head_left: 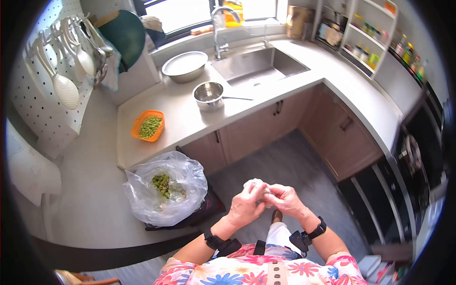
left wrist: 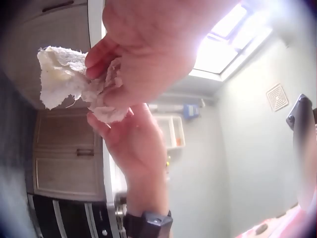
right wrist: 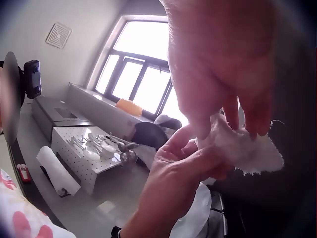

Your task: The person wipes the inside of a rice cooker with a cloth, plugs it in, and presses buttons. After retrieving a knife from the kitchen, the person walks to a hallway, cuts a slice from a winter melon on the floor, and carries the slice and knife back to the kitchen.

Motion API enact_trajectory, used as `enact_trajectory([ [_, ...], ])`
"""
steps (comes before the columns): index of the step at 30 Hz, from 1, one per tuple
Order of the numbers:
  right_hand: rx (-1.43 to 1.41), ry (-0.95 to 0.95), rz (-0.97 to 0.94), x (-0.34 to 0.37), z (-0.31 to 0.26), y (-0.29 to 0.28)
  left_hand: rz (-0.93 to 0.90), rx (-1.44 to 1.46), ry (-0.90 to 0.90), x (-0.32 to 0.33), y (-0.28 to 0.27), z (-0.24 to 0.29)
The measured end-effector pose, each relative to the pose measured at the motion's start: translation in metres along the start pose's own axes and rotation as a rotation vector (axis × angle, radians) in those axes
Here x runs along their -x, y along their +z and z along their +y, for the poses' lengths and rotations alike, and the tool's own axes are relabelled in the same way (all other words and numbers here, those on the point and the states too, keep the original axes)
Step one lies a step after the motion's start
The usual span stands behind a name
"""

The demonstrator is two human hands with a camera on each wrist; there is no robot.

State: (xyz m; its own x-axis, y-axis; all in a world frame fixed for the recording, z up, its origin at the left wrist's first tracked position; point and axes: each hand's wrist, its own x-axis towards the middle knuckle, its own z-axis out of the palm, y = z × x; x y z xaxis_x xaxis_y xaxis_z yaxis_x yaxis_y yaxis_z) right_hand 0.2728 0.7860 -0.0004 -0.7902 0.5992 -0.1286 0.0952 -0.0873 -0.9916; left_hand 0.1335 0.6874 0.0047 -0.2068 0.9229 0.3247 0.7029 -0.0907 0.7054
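Observation:
Both hands hold a crumpled white paper towel between them, in front of the body and above the floor. The left hand pinches it with fingers and thumb. Close beside it, the right hand grips the other part, fingers curled. In the left wrist view, a ragged flap sticks out past the left hand. The right wrist view has the towel bunched between the fingertips of both hands, its loose end hanging below the right hand. Part of the towel is hidden by the fingers.
A bin with a clear plastic liner holds green scraps, left of the hands. On the counter stand an orange basket of green beans, a steel saucepan and a covered basin. Beyond is the sink; utensils hang left.

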Motion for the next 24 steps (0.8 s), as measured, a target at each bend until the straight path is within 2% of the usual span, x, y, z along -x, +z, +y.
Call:
enact_trajectory([
  [1,-0.042,-0.014,-0.06,-0.013,-0.008,-0.009,0.088,0.035,-0.047,-0.012,0.003,-0.004],
  [2,0.074,-0.097,-0.114,-0.027,-0.004,-0.023,0.177,0.094,-0.069,-0.027,0.005,-0.006],
  [5,0.092,-0.133,-0.208,-0.052,-0.028,-0.062,0.264,0.07,-0.203,-0.061,0.006,-0.009],
  [6,0.198,-0.092,-0.275,-0.062,-0.025,-0.085,0.375,0.058,-0.206,-0.072,0.006,-0.008],
  [9,0.078,0.042,-0.307,-0.087,-0.018,-0.139,0.534,0.071,-0.333,-0.092,-0.003,-0.019],
  [13,0.033,0.227,-0.283,-0.113,-0.017,-0.184,0.726,-0.005,-0.399,-0.103,-0.028,-0.042],
  [14,0.044,0.263,-0.281,-0.117,-0.017,-0.192,0.754,0.086,-0.432,-0.107,-0.037,-0.048],
  [15,0.053,0.302,-0.272,-0.124,-0.017,-0.197,0.8,0.011,-0.42,-0.113,-0.047,-0.053],
  [18,0.129,0.321,-0.228,-0.143,-0.017,-0.215,0.985,0.037,-0.439,-0.134,-0.072,-0.084],
  [20,0.204,0.308,-0.18,-0.149,-0.026,-0.231,0.941,0.13,-0.413,-0.152,-0.091,-0.101],
  [21,0.171,0.28,-0.144,-0.148,-0.028,-0.241,0.983,0.152,-0.347,-0.156,-0.095,-0.128],
  [22,0.194,0.272,-0.11,-0.149,-0.028,-0.258,1.003,0.233,-0.37,-0.163,-0.1,-0.149],
  [24,0.196,0.301,0.039,-0.148,-0.04,-0.294,0.967,0.116,-0.416,-0.171,-0.11,-0.19],
])
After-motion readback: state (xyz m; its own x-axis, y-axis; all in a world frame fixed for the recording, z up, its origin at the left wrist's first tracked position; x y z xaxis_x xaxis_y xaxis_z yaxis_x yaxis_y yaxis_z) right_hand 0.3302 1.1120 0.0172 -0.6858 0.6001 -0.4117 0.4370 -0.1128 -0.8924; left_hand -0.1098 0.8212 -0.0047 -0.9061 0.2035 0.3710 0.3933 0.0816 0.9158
